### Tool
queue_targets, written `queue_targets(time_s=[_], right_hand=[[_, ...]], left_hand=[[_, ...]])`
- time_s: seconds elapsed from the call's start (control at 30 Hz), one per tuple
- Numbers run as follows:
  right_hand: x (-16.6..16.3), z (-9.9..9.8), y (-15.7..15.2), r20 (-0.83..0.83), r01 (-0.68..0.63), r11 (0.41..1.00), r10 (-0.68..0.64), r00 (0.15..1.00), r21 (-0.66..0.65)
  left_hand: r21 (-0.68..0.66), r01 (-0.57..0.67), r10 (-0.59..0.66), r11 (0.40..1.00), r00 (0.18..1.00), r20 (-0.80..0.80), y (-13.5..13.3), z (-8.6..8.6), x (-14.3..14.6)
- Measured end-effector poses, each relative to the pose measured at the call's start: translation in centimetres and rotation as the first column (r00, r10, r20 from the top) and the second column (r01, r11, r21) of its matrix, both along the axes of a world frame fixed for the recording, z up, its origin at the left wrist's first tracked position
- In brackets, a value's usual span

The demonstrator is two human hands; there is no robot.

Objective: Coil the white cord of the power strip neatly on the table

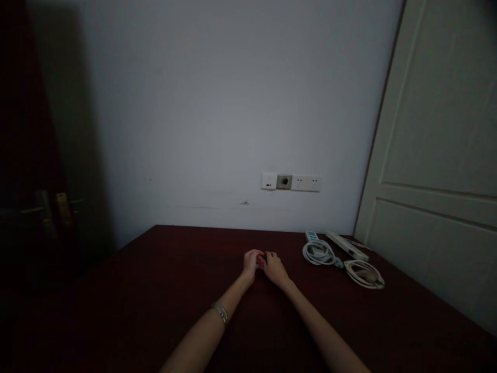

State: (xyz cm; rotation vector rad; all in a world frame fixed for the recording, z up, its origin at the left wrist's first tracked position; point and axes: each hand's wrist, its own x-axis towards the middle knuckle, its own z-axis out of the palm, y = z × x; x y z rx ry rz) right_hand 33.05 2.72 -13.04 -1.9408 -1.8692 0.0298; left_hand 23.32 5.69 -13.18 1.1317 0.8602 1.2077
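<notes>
My left hand [251, 262] and my right hand [274, 267] meet over the middle of a dark red table [163, 290], fingers curled and touching each other. A small dark thing sits between the fingertips; the dim light hides what it is. A bracelet [220, 313] circles my left forearm.
To the right lie two coiled white cables [320, 253] [364, 273] and two white power strips [347, 245]. A row of wall sockets [291, 182] sits on the grey wall behind. A white door [438, 155] stands at right; a dark door with a handle [46, 210] at left.
</notes>
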Motion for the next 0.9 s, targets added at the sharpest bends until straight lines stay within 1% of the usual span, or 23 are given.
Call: queue_targets(time_s=[0.1, 0.17, 0.23, 0.3, 0.43, 0.53, 0.6, 0.73, 0.9], right_hand=[[-0.5, -1.1, -0.6, 0.041, -0.019, 1.0, 0.019, 0.999, -0.002], [-0.5, -1.5, -0.8, 0.064, -0.018, 1.0, 0.018, 0.998, -0.001], [-0.4, -1.7, -0.8, 0.079, -0.014, 1.0, 0.014, 0.997, 0.0], [-0.5, -1.9, -0.7, 0.089, -0.005, 1.0, 0.005, 0.996, 0.0], [-0.7, -2.1, -0.5, 0.104, 0.013, 1.0, -0.013, 0.994, -0.001], [-0.6, -2.2, -0.6, 0.115, 0.01, 1.0, -0.01, 0.993, 0.001], [-0.6, -2.2, -0.6, 0.12, 0.003, 1.0, -0.003, 0.993, 0.004], [-0.6, -2.2, -0.6, 0.118, -0.01, 1.0, 0.009, 0.993, 0.011], [-0.6, -2.1, -0.7, 0.11, -0.012, 1.0, 0.01, 0.994, 0.013]], left_hand=[[-0.019, 0.065, -0.066, 0.998, 0.997, -0.038, -0.4, 0.3, -0.5], [-0.032, 0.12, -0.123, 0.992, 0.989, -0.082, -0.7, 0.6, -1.2], [-0.035, 0.142, -0.145, 0.989, 0.98, -0.136, -0.7, 0.9, -2.2], [-0.019, 0.113, -0.115, 0.993, 0.976, -0.185, -0.4, 1.2, -3.6], [0.046, -0.03, 0.041, 0.998, 0.967, -0.252, 0.8, 1.2, -6.4], [0.096, -0.108, 0.132, 0.989, 0.946, -0.296, 1.6, 0.9, -7.7], [0.122, -0.121, 0.155, 0.985, 0.932, -0.327, 1.9, 0.7, -8.0], [0.169, -0.099, 0.158, 0.981, 0.911, -0.382, 1.8, 0.4, -8.0], [0.195, -0.08, 0.155, 0.977, 0.901, -0.405, 1.6, 0.2, -8.1]])
